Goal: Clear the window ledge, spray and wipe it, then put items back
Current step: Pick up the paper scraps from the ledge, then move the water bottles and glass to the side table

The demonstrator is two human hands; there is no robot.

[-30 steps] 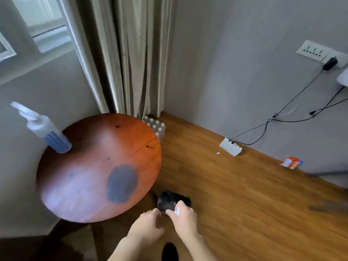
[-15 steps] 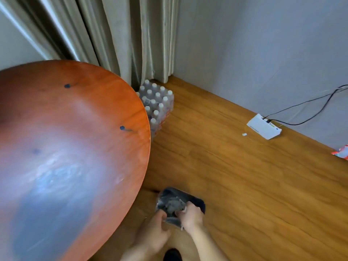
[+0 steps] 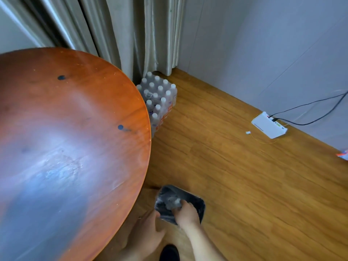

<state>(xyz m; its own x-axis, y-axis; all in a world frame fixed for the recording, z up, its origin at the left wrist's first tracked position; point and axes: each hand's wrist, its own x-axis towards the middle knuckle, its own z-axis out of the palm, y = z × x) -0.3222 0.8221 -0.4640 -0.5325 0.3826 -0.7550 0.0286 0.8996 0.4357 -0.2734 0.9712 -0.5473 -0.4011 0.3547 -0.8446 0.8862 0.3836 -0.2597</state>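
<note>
A small black bin [image 3: 196, 201] with a shiny plastic liner stands on the wood floor by the round table. My right hand [image 3: 186, 214] reaches into it, fingers curled round a crumpled grey-white wipe [image 3: 171, 201] that sits inside the bin. At the bin's near left corner, my left hand [image 3: 148, 232] holds the rim with its fingertips. The window ledge and the spray bottle are out of view.
A round red-brown table [image 3: 71, 140] fills the left. A shrink-wrapped pack of water bottles [image 3: 160, 98] sits by the curtain [image 3: 131, 34]. A white router [image 3: 268, 125] with cables lies along the wall. A red wrapper [image 3: 343, 154] is at the right edge.
The view has dropped closer to the floor and the spray bottle has left the frame. My right hand has pushed the wipe down into the bin, and my left hand has come onto its rim.
</note>
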